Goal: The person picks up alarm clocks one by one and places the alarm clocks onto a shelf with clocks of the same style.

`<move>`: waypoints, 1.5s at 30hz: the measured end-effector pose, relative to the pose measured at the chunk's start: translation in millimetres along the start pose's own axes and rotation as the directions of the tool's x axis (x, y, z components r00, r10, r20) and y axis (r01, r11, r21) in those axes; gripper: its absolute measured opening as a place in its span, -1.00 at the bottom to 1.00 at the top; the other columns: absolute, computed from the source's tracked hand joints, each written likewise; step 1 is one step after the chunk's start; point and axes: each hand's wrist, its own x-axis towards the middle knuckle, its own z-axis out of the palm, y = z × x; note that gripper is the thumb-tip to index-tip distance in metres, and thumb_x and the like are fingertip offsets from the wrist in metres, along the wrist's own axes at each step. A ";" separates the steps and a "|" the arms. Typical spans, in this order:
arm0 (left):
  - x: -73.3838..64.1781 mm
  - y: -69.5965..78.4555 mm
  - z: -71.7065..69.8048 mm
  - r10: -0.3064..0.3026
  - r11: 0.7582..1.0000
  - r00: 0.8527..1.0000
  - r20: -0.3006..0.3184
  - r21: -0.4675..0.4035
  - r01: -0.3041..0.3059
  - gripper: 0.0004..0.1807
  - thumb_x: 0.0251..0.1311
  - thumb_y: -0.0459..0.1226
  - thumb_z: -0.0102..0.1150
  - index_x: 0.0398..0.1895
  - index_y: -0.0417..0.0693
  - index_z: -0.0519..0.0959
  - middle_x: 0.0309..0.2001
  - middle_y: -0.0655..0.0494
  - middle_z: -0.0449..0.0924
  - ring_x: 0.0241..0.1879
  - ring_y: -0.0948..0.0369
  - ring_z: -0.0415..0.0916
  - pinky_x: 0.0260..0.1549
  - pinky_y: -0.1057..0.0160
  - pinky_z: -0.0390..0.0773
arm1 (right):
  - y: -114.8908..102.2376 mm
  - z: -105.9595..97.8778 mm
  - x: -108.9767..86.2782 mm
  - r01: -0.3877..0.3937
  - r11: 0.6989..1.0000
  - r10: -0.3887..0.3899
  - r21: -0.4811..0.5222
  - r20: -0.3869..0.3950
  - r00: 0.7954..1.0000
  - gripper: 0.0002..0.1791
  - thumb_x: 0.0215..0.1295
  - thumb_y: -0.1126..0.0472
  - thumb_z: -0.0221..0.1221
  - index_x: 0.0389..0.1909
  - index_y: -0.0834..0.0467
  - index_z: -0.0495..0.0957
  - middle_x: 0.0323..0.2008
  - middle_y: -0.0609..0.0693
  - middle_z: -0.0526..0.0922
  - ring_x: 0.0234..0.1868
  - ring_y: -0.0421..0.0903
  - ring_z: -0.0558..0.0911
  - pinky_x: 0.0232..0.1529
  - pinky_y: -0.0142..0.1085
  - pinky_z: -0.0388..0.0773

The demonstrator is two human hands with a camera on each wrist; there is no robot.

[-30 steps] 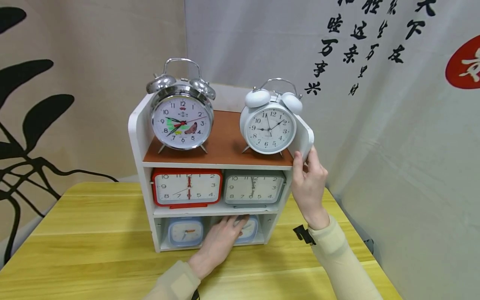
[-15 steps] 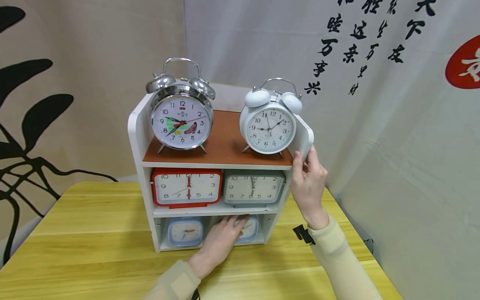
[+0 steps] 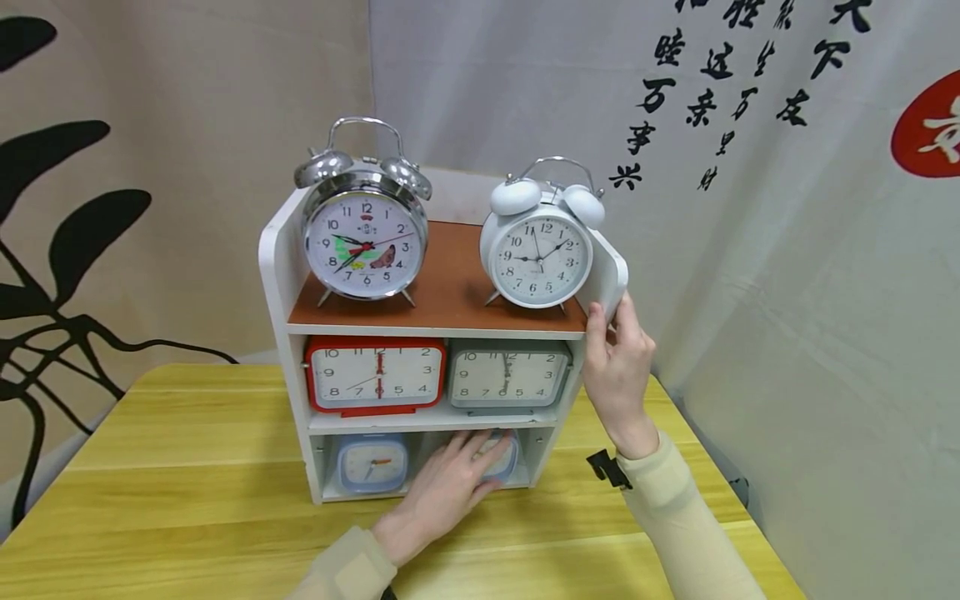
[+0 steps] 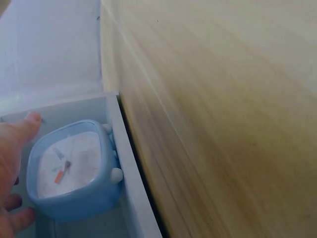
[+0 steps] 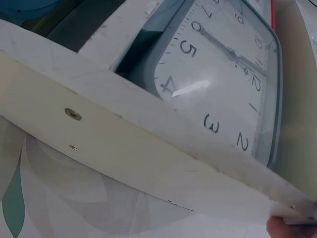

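Observation:
A small white shelf unit (image 3: 446, 332) stands on the table. My left hand (image 3: 442, 487) reaches into its bottom tier, fingers extended over the upper part of a pale blue alarm clock (image 4: 74, 198) on the right. In the left wrist view, the thumb and fingers lie spread at the clock's side, and its face shows. My right hand (image 3: 618, 375) holds the unit's right side panel (image 3: 609, 271), thumb and fingers on either side of its front edge. One fingertip (image 5: 279, 228) appears at the panel in the right wrist view.
A chrome twin-bell clock (image 3: 365, 242) and a white one (image 3: 542, 258) stand on the brown top. Below are a red rectangular clock (image 3: 377, 375) and a grey one (image 3: 507, 375). Another pale blue clock (image 3: 372, 463) sits bottom left. The wooden table (image 3: 187, 467) extends around the unit.
My left hand's fingers have spread and shifted slightly right, with the thumb now standing out at the clock's lower edge. The right hand and the shelf unit have stayed put.

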 end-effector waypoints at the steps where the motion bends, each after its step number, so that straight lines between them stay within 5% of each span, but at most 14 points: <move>1: -0.7 0.4 -1.2 0.002 1.000 1.000 -0.001 -0.008 -0.002 -0.25 0.18 0.00 0.48 0.46 0.10 0.51 0.37 -0.12 0.59 0.25 -0.20 0.62 -0.05 -0.04 0.83 | -0.1 -0.1 0.1 -0.001 1.000 0.001 0.001 -0.001 1.000 -0.62 0.56 0.32 0.12 0.28 0.40 0.52 0.02 0.40 0.77 -0.07 0.33 0.81 -0.16 0.04 0.80; 7: -7.3 1.1 -10.6 0.031 0.999 1.000 0.002 -0.013 -0.031 -0.24 0.21 0.05 0.45 0.48 0.13 0.48 0.39 -0.11 0.56 0.27 -0.16 0.60 -0.01 -0.05 0.82 | 2.8 -1.9 1.0 0.013 1.000 -0.013 -0.010 0.007 1.000 -0.61 0.55 0.32 0.13 0.28 0.41 0.52 0.04 0.38 0.77 -0.04 0.28 0.82 -0.12 -0.05 0.78; 17: -25.8 -5.9 -28.2 0.110 0.993 0.991 -0.081 -0.026 -0.112 -0.18 0.11 0.01 0.51 0.47 0.04 0.50 0.47 -0.12 0.51 0.37 -0.14 0.53 0.09 -0.06 0.79 | 7.7 -10.3 1.3 0.000 1.000 -0.001 0.012 0.092 0.996 -0.52 0.55 0.32 0.13 0.44 0.25 0.47 0.27 0.27 0.69 0.22 0.23 0.73 0.13 0.13 0.75; 23: -38.4 -14.6 -44.5 0.179 0.984 0.974 -0.141 0.008 -0.180 -0.20 0.14 0.06 0.47 0.46 0.04 0.51 0.46 -0.15 0.51 0.44 -0.15 0.47 0.20 -0.06 0.73 | 12.6 -18.7 -3.8 0.027 1.000 -0.028 0.004 0.110 0.994 -0.48 0.56 0.31 0.13 0.49 0.18 0.44 0.33 0.24 0.65 0.27 0.21 0.68 0.40 -0.49 0.54; 28: -51.9 -21.6 -60.9 0.246 0.968 0.945 -0.217 0.013 -0.249 -0.39 0.49 0.10 0.14 0.45 0.02 0.52 0.44 -0.11 0.54 0.68 0.06 0.13 0.63 0.21 0.28 | 21.5 -25.6 -12.2 0.035 0.999 -0.034 -0.005 0.128 0.991 -0.48 0.64 0.17 0.06 0.53 0.13 0.39 0.42 0.21 0.57 0.34 0.23 0.62 0.38 -0.69 0.38; 32: -59.5 -28.4 -78.6 0.267 0.961 0.920 -0.286 0.012 -0.275 -0.42 0.61 0.11 -0.08 0.40 -0.05 0.57 0.45 -0.11 0.53 0.71 0.14 0.03 0.71 0.34 0.02 | 30.4 -30.8 -19.0 0.018 1.000 -0.014 -0.022 0.175 0.984 -0.47 0.66 0.14 0.02 0.57 0.06 0.35 0.51 0.12 0.49 0.48 0.20 0.51 0.57 -0.44 0.37; 38: -69.2 -45.1 -109.5 0.273 0.956 0.878 -0.392 0.011 -0.292 -0.41 0.58 0.08 0.01 0.39 -0.15 0.56 0.57 -0.07 0.37 0.69 0.09 0.11 0.71 0.27 0.10 | 43.8 -36.2 -32.7 -0.004 0.995 0.029 -0.096 0.255 0.966 -0.45 0.63 0.20 0.03 0.58 0.04 0.34 0.58 0.12 0.38 0.58 0.29 0.37 0.61 0.27 0.28; 45: -82.4 -64.5 -142.5 0.194 0.977 0.845 -0.499 0.021 -0.212 -0.36 0.57 0.10 -0.01 0.47 -0.15 0.48 0.61 0.04 0.28 0.67 0.16 0.16 0.69 0.30 0.14 | 55.9 -44.4 -47.5 -0.044 0.979 0.115 -0.197 0.364 0.924 -0.43 0.63 0.16 0.04 0.58 0.15 0.31 0.61 0.21 0.29 0.64 0.30 0.25 0.60 0.34 0.21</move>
